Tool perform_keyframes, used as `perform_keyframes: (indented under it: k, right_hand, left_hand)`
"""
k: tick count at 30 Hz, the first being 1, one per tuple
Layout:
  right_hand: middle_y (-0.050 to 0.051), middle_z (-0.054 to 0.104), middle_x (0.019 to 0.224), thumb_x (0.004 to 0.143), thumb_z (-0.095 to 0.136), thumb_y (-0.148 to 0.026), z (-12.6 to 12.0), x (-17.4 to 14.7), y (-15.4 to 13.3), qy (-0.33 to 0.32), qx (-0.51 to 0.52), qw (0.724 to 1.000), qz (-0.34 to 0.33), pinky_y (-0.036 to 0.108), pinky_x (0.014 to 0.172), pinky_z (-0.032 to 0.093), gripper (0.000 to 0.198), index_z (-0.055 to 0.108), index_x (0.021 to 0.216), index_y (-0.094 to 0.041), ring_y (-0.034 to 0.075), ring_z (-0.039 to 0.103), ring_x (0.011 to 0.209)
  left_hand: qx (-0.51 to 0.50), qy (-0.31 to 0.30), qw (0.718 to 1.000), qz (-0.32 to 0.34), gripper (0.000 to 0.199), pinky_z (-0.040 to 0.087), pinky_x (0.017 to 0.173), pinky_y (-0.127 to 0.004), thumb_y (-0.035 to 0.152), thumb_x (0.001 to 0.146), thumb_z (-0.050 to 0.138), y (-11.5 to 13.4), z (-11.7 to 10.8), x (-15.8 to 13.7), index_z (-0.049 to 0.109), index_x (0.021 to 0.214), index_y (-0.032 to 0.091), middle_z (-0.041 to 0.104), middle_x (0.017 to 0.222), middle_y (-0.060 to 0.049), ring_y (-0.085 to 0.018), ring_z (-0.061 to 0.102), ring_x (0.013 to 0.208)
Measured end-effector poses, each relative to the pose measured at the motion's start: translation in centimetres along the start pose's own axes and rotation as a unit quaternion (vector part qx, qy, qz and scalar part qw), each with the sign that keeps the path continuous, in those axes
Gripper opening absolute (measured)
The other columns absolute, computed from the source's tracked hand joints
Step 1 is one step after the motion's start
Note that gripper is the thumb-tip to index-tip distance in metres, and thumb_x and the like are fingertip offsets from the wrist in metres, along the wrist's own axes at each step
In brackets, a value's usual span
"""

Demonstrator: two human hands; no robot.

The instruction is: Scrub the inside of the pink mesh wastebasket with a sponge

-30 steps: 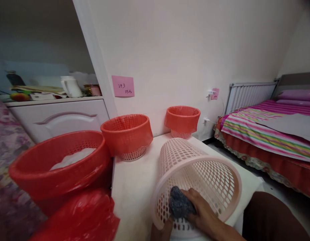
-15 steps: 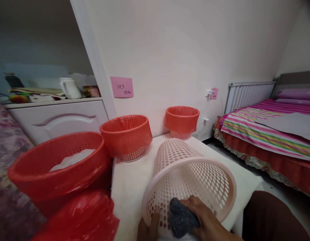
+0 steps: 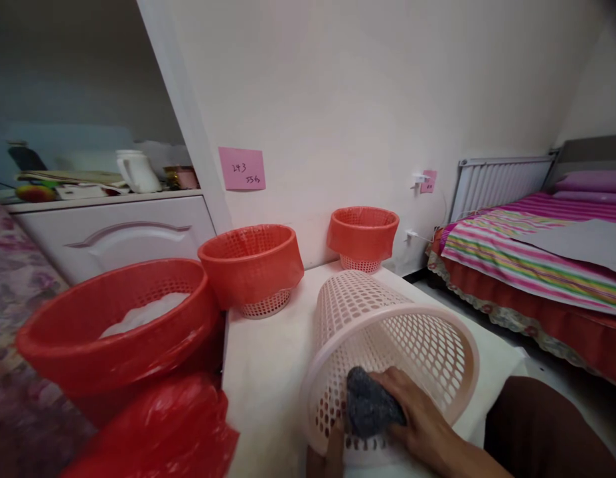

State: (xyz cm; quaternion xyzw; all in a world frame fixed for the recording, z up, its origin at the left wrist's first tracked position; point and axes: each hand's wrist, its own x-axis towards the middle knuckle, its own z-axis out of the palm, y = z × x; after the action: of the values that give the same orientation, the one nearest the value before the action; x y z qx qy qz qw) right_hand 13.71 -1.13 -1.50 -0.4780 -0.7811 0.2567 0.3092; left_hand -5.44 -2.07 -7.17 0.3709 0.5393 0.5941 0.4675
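Note:
A pale pink perforated basket [image 3: 387, 325] lies on its side on the white table [image 3: 268, 358], its mouth turned toward me. My right hand [image 3: 422, 425] reaches into the mouth and presses a dark grey cloth [image 3: 370, 411] against the inner wall near the rim. My left hand [image 3: 332, 451] grips the basket's lower rim from outside; only the thumb and part of the palm show at the bottom edge.
Three baskets lined with red bags stand nearby: one large [image 3: 113, 325] at the left, one [image 3: 251, 265] and another [image 3: 362, 236] by the wall. A loose red bag [image 3: 158, 431] lies bottom left. A bed [image 3: 537, 259] and radiator [image 3: 502, 182] are on the right.
The basket rolled left, then back right. My right hand and the cloth slid with it along the inner rim. My left hand stayed low on the rim.

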Motion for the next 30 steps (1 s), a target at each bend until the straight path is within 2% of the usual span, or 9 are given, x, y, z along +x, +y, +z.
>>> perform_keyframes:
  k: [3, 8, 12, 15, 18, 20, 25, 28, 30]
  right_hand:
    - [0.006, 0.057, 0.108, 0.053, 0.050, -0.001, 0.1, -1.0, 0.1, -0.046, 0.001, 0.999, -0.018, 0.036, 0.088, 0.044, 0.085, 0.051, 0.133, -0.028, 0.023, 0.055, 0.103]
    - [0.005, 0.057, 0.109, 0.057, 0.052, -0.001, -0.1, -1.7, -0.7, -0.014, 0.022, 0.999, -0.028, 0.035, 0.089, 0.043, 0.081, 0.050, 0.132, -0.029, 0.023, 0.054, 0.105]
    - [0.003, 0.061, 0.099, 0.061, 0.058, -0.004, -0.8, -1.2, -1.1, -0.076, 0.045, 0.996, -0.022, 0.032, 0.081, 0.045, 0.062, 0.063, 0.117, -0.029, 0.022, 0.058, 0.095]
    - [0.005, 0.061, 0.111, 0.063, 0.060, -0.007, -1.9, 0.7, 0.1, -0.028, 0.058, 0.998, -0.007, 0.036, 0.093, 0.043, 0.066, 0.057, 0.126, -0.027, 0.023, 0.056, 0.105]
    - [0.009, 0.057, 0.122, 0.065, 0.060, -0.011, -2.1, 3.6, 1.6, 0.060, -0.012, 0.998, 0.011, 0.040, 0.101, 0.038, 0.070, 0.049, 0.133, -0.021, 0.026, 0.051, 0.114]
    - [0.012, 0.056, 0.121, 0.066, 0.059, -0.012, -1.4, 5.4, 2.2, 0.078, -0.054, 0.995, 0.029, 0.041, 0.100, 0.039, 0.068, 0.049, 0.134, -0.018, 0.028, 0.050, 0.113]
    - [0.010, 0.060, 0.107, 0.057, 0.055, -0.004, 0.5, 7.6, 2.6, 0.043, -0.092, 0.994, 0.051, 0.042, 0.090, 0.043, 0.068, 0.060, 0.122, -0.021, 0.029, 0.054, 0.102]
    - [0.012, 0.058, 0.118, 0.063, 0.056, -0.010, 0.2, 7.9, 2.8, 0.051, -0.084, 0.994, 0.051, 0.042, 0.094, 0.042, 0.065, 0.054, 0.128, -0.019, 0.030, 0.051, 0.111]
    - [0.012, 0.056, 0.125, 0.063, 0.055, -0.009, -0.1, 7.9, 2.9, 0.053, -0.080, 0.994, 0.045, 0.043, 0.097, 0.041, 0.067, 0.053, 0.129, -0.018, 0.030, 0.049, 0.116]
  left_hand:
    - [-0.014, 0.001, 1.000, -0.017, 0.056, 0.035, 0.114, -0.045, 0.051, 0.069, 0.067, 0.1, 0.0, 0.1, 0.067, 0.111, 0.013, 0.067, 0.126, -0.014, -0.032, 0.053, 0.128]
    - [-0.037, -0.014, 0.999, -0.027, 0.059, 0.035, 0.114, -0.044, 0.056, 0.065, 0.071, 0.2, 0.2, -0.3, 0.069, 0.108, 0.016, 0.067, 0.127, -0.012, -0.031, 0.052, 0.129]
    - [0.000, -0.019, 0.999, -0.038, 0.055, 0.034, 0.115, -0.045, 0.057, 0.066, 0.070, 1.3, -0.3, -0.5, 0.071, 0.104, 0.017, 0.069, 0.123, -0.010, -0.032, 0.052, 0.129]
    - [0.027, -0.017, 0.999, -0.015, 0.054, 0.041, 0.109, -0.044, 0.056, 0.070, 0.065, 2.7, -1.2, -0.3, 0.066, 0.106, 0.016, 0.071, 0.119, -0.012, -0.031, 0.057, 0.123]
    - [0.094, -0.020, 0.995, -0.022, 0.054, 0.047, 0.102, -0.048, 0.051, 0.073, 0.060, 3.3, -1.6, -0.4, 0.063, 0.109, 0.011, 0.073, 0.109, -0.016, -0.034, 0.063, 0.113]
    - [0.118, -0.024, 0.992, -0.039, 0.053, 0.049, 0.099, -0.051, 0.046, 0.071, 0.060, 2.7, -1.5, -0.5, 0.063, 0.108, 0.009, 0.073, 0.108, -0.019, -0.037, 0.063, 0.112]
    - [0.085, -0.026, 0.995, -0.048, 0.054, 0.047, 0.103, -0.044, 0.037, 0.066, 0.061, -0.2, -0.5, -0.6, 0.060, 0.115, 0.013, 0.068, 0.122, -0.017, -0.035, 0.058, 0.121]
    - [0.074, -0.019, 0.995, -0.058, 0.068, 0.045, 0.106, -0.041, 0.040, 0.065, 0.063, -1.4, -0.4, -0.6, 0.054, 0.126, 0.009, 0.066, 0.125, -0.018, -0.034, 0.056, 0.124]
    - [0.071, -0.013, 0.996, -0.061, 0.075, 0.043, 0.108, -0.038, 0.043, 0.065, 0.063, -1.9, -0.4, -0.6, 0.051, 0.129, 0.007, 0.064, 0.127, -0.019, -0.033, 0.055, 0.125]
